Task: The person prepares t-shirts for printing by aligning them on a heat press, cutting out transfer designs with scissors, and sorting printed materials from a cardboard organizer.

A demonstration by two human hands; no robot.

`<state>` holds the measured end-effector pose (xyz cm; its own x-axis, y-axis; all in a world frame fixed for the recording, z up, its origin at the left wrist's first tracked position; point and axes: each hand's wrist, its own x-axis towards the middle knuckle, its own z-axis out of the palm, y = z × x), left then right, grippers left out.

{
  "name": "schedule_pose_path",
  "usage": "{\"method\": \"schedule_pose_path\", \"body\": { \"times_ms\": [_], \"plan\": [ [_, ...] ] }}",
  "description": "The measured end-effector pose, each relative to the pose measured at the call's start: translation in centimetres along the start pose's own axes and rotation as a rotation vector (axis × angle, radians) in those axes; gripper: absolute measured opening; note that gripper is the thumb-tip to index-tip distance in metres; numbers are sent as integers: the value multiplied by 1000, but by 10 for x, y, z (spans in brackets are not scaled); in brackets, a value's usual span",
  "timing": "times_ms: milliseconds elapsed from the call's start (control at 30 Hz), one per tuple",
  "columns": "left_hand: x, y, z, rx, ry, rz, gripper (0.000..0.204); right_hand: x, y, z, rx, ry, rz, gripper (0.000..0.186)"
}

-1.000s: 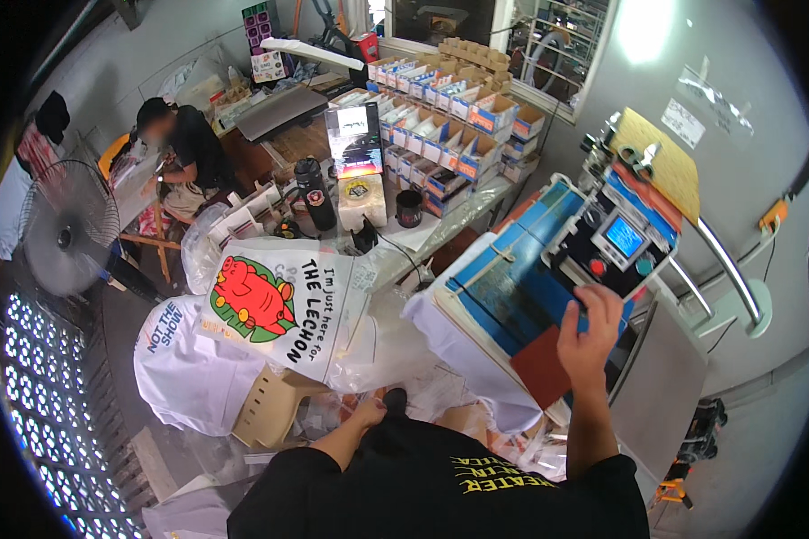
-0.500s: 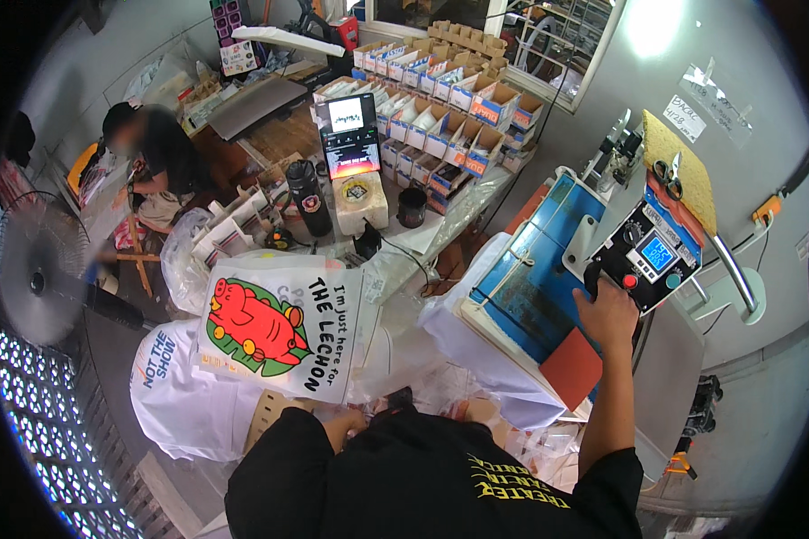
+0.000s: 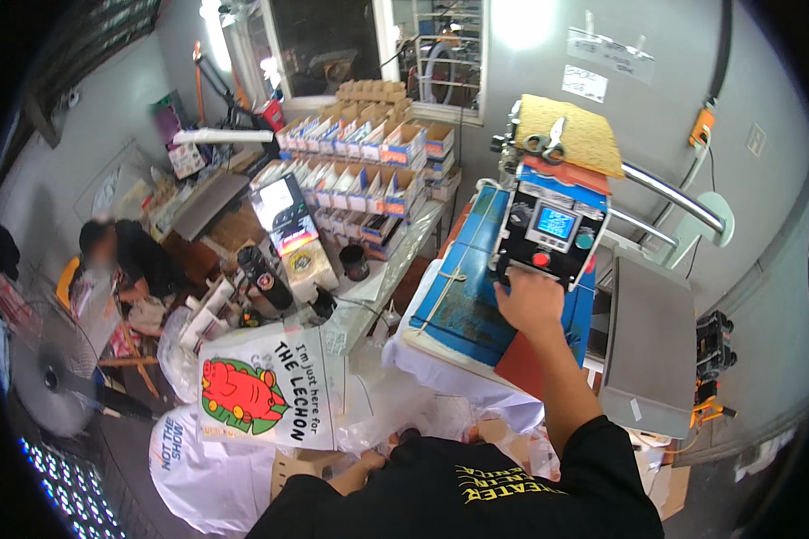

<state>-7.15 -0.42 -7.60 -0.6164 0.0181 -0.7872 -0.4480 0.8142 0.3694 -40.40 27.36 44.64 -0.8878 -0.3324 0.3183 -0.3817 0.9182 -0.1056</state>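
Note:
My right hand is closed around the black handle below the control box of what looks like a heat press. The box has a lit blue screen, a red button and a green one. Beneath the hand lies a blue board with string tied around it, and a red-brown sheet on its near part. My left hand is low by my body, near clear plastic; its fingers are mostly hidden. To its left lies a transfer film sheet with a red pig print, over a white printed cloth.
Scissors lie on a yellow pad atop the press. A grey platen stands at right. Cardboard bins, a phone, a black bottle and mug are on the table. A fan and seated person are left.
My view has turned to the right and up. The control box, with my right hand on its handle, has swung left relative to the grey platen, further over the blue board.

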Motion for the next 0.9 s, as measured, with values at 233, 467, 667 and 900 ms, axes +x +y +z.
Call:
{"method": "schedule_pose_path", "body": {
  "times_ms": [233,467,667,900],
  "plan": [
    [-3,28,-2,91,29,24,44,-1,15,14,64,75,-103,29],
    [1,59,43,255,31,66,49,-7,22,10,79,28,-138,31],
    [-6,58,80,258,94,134,42,-7,29,9,71,30,-221,33],
    [-17,69,141,-143,312,-93,44,-4,29,1,65,-106,-247,41]
  ]
}}
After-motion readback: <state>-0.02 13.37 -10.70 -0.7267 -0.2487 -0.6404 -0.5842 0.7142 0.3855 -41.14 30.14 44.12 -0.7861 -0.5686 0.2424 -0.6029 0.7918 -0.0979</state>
